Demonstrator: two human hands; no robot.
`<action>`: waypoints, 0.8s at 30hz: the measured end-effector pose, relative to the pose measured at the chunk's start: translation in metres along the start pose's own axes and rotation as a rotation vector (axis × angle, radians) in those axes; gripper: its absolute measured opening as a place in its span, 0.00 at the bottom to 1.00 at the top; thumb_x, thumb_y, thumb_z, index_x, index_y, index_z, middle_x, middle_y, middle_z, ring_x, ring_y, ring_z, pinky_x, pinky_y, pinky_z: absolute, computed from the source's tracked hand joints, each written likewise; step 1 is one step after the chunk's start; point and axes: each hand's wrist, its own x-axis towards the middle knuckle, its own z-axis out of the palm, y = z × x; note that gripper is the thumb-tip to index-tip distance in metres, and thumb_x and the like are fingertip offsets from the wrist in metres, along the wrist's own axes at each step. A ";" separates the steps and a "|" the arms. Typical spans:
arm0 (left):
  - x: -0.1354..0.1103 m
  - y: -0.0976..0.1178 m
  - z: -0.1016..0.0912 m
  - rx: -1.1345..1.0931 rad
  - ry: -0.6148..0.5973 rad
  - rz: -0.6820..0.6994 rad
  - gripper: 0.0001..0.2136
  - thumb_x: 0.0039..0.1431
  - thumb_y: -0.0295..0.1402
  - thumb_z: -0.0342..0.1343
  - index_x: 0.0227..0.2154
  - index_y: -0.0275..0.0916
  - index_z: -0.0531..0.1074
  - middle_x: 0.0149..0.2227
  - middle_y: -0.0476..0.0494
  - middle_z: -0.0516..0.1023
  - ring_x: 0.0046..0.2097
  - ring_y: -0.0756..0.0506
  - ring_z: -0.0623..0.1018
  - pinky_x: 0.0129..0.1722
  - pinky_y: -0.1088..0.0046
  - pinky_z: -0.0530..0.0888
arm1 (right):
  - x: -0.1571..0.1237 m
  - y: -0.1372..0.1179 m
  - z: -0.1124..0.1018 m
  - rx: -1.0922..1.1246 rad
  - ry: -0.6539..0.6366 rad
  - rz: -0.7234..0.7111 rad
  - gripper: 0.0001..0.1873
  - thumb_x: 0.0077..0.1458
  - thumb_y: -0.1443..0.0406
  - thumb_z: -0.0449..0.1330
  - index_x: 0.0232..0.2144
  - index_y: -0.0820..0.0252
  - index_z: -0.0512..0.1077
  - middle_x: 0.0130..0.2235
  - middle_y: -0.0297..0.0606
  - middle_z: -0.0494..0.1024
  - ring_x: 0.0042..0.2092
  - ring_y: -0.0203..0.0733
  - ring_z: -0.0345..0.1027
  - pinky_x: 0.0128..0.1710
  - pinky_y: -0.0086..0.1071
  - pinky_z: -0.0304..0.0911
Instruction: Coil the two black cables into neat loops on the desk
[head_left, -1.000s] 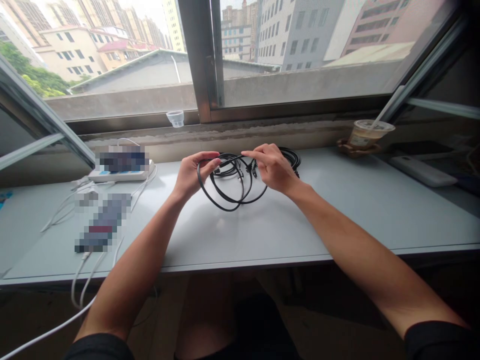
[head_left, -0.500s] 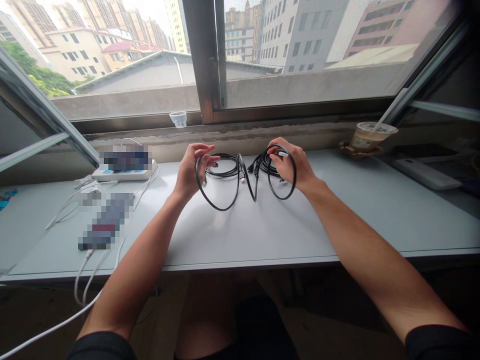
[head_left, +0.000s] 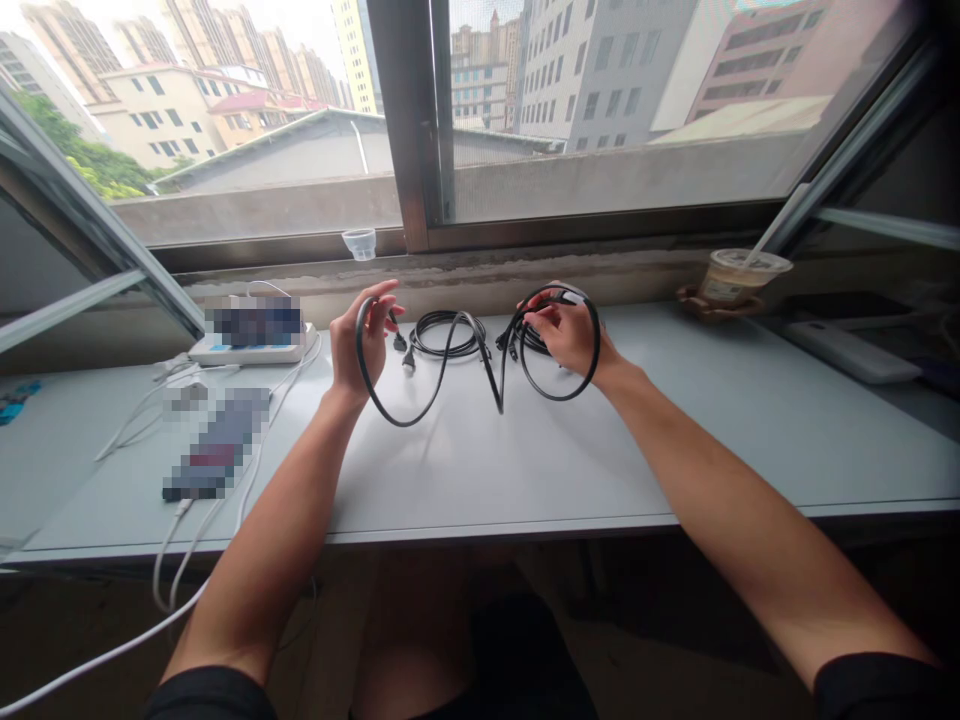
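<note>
A long black cable (head_left: 442, 375) hangs in loops between my two hands above the pale desk (head_left: 525, 470). My left hand (head_left: 358, 335) has its fingers curled loosely round one loop, and a small black plug dangles beside it. My right hand (head_left: 568, 330) is closed on a bundle of coiled loops of the same cable. Another black coil (head_left: 442, 335) lies flat on the desk behind, between the hands.
A white power strip (head_left: 251, 340) with white cords sits at the left, with a blurred device (head_left: 214, 455) in front of it. A small clear cup (head_left: 361, 243) stands on the window sill. An iced drink cup (head_left: 739, 277) and a white flat device (head_left: 847, 350) are at the right.
My hands have drawn apart. The left hand moved left and stretched its loop wider, while the right hand stayed at the right holding its coils.
</note>
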 end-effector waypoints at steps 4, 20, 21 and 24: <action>0.006 -0.009 -0.001 -0.091 0.094 -0.045 0.28 0.68 0.61 0.52 0.51 0.41 0.78 0.33 0.47 0.81 0.29 0.51 0.78 0.32 0.76 0.74 | -0.003 -0.003 -0.004 -0.038 0.004 -0.007 0.15 0.67 0.58 0.56 0.53 0.54 0.71 0.51 0.43 0.83 0.38 0.48 0.80 0.37 0.40 0.73; 0.030 -0.043 -0.018 -0.363 0.399 -0.189 0.25 0.72 0.57 0.50 0.48 0.37 0.73 0.30 0.46 0.81 0.27 0.53 0.78 0.30 0.79 0.77 | 0.000 0.029 -0.006 0.115 -0.052 0.355 0.11 0.62 0.62 0.57 0.28 0.53 0.60 0.43 0.42 0.84 0.38 0.46 0.78 0.37 0.37 0.70; 0.029 -0.042 -0.017 -0.372 0.373 -0.187 0.25 0.71 0.57 0.51 0.48 0.38 0.73 0.31 0.46 0.82 0.27 0.52 0.78 0.31 0.78 0.78 | 0.001 0.031 -0.003 0.213 -0.052 0.377 0.12 0.61 0.61 0.58 0.28 0.53 0.59 0.43 0.43 0.84 0.40 0.46 0.78 0.38 0.38 0.72; 0.025 -0.037 -0.012 -0.393 0.270 -0.183 0.23 0.69 0.57 0.55 0.47 0.40 0.73 0.32 0.47 0.82 0.29 0.51 0.80 0.32 0.78 0.79 | 0.003 0.031 0.001 0.423 -0.084 0.367 0.13 0.59 0.60 0.60 0.30 0.52 0.58 0.45 0.42 0.83 0.45 0.46 0.79 0.43 0.39 0.74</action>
